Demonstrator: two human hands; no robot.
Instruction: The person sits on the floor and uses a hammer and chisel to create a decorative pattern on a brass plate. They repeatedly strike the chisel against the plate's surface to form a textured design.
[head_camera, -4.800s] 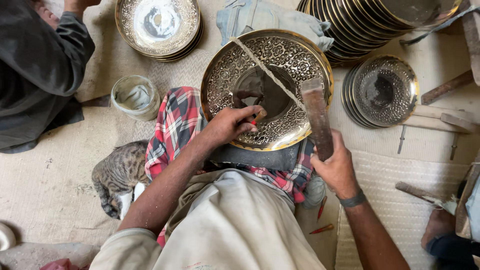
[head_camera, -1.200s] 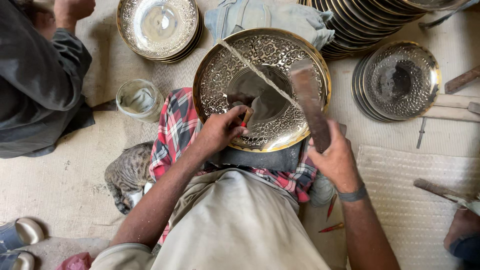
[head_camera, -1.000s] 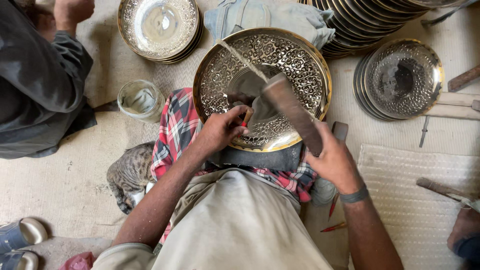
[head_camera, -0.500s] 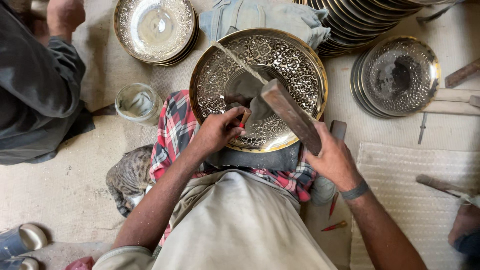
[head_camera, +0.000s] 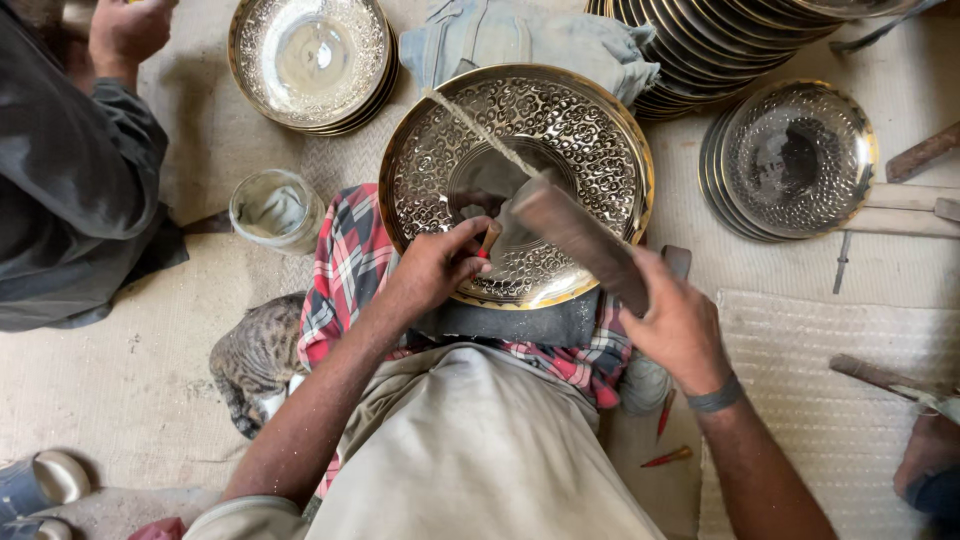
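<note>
While my left grip (head_camera: 437, 268) pinches the punch (head_camera: 488, 240), my right grip (head_camera: 680, 325) clamps the mallet (head_camera: 575, 238) inside the tray (head_camera: 600, 150) rim.

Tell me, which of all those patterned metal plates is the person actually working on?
The large brass-rimmed plate propped on the lap. The left hand holds a small punch against it, the right hand a wooden mallet. The others lie in untouched stacks.

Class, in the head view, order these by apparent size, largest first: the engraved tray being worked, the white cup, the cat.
1. Tray
2. Cat, partly hidden by the plaid cloth, so its rank is unsure
3. Cup, close to the cat's visible part
</note>
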